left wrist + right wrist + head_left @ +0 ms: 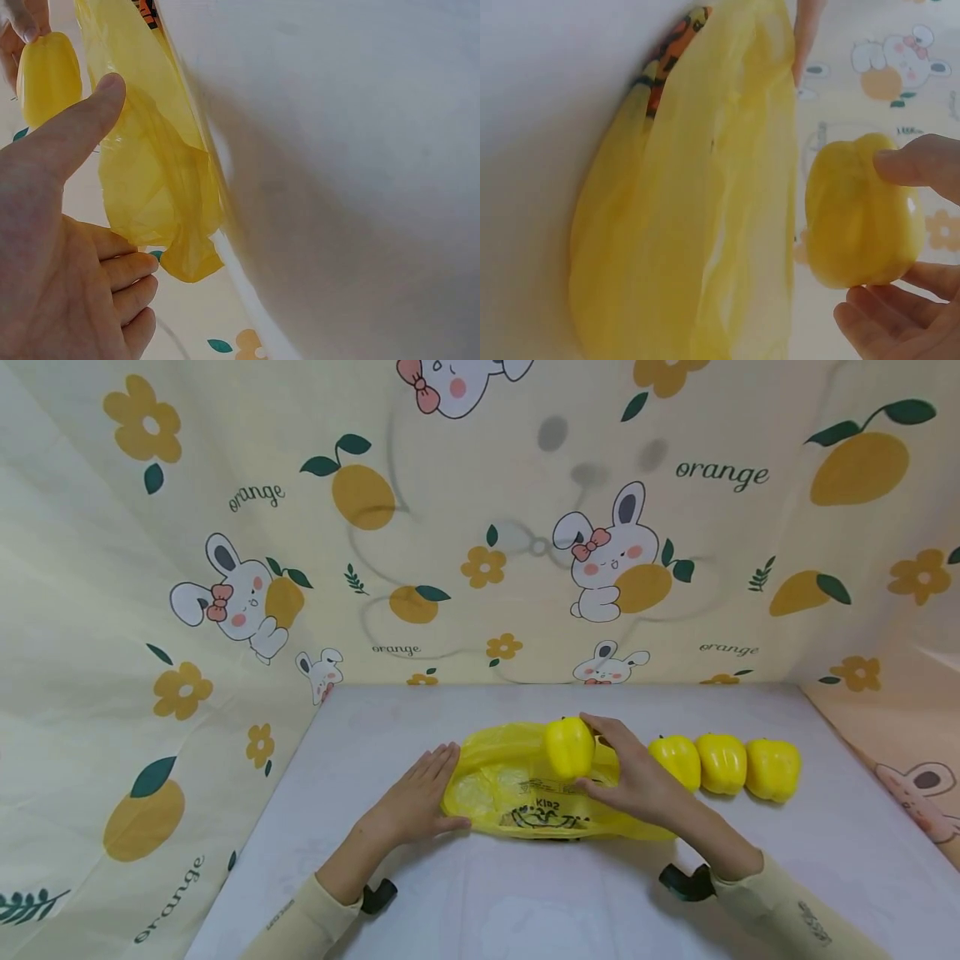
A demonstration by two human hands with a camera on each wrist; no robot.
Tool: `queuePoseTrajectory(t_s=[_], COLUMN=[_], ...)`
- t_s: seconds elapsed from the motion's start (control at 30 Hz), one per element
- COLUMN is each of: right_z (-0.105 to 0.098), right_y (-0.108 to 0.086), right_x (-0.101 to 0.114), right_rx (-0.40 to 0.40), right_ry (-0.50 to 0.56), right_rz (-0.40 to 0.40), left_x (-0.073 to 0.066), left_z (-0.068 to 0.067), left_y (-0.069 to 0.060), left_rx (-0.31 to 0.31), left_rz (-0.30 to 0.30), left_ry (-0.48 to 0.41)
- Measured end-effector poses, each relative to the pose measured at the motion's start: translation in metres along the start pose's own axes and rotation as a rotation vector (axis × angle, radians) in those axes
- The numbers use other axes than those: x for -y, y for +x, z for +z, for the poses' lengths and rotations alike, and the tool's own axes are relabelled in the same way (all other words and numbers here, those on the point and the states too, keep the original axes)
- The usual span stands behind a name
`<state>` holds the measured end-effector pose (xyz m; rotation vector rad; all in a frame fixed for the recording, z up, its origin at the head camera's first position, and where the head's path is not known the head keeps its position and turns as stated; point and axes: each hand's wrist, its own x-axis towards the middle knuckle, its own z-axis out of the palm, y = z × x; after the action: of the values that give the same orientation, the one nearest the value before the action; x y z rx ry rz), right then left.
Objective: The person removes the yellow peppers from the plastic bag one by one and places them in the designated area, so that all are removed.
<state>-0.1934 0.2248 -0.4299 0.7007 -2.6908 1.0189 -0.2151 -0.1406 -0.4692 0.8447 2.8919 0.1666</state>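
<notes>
A yellow bell pepper (570,747) is held by my right hand (637,777), thumb and fingers on opposite sides of it, as the right wrist view also shows of this pepper (862,214). It is raised above a yellow plastic bag (480,777) with dark printing, which lies on the table. At the bag's left end is my left hand (416,797), its fingers extended and the thumb spread apart. In the left wrist view those fingers (131,270) are at the edge of the bag (161,172), though firm contact is hard to judge.
Three more yellow bell peppers (722,764) stand in a row on the white table (525,893), right of the bag and partly behind my right forearm. A patterned cloth wall (465,460) rises at the back and sides.
</notes>
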Motion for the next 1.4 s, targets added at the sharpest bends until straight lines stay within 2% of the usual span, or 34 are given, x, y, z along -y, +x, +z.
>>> queuePoseTrajectory(t_s=[0.27, 0.47, 0.57, 1.4], right_z=[-0.013, -0.021, -0.025, -0.063], right_y=[-0.004, -0.007, -0.009, -0.033], right_x=[-0.009, -0.015, -0.019, -0.048], right_rx=[-0.042, -0.108, -0.130, -0.162], right_ry=[-0.010, 0.006, 0.005, -0.005], right_rz=[-0.020, -0.051, -0.041, 0.038], left_x=[0.000, 0.000, 0.000, 0.001], left_z=[0.000, 0.000, 0.000, 0.001], left_y=[-0.001, -0.001, -0.001, -0.001], left_rx=[0.003, -0.011, -0.015, -0.008], left_rz=[0.005, 0.019, 0.022, 0.022], left_ry=[-0.003, -0.012, -0.008, 0.013])
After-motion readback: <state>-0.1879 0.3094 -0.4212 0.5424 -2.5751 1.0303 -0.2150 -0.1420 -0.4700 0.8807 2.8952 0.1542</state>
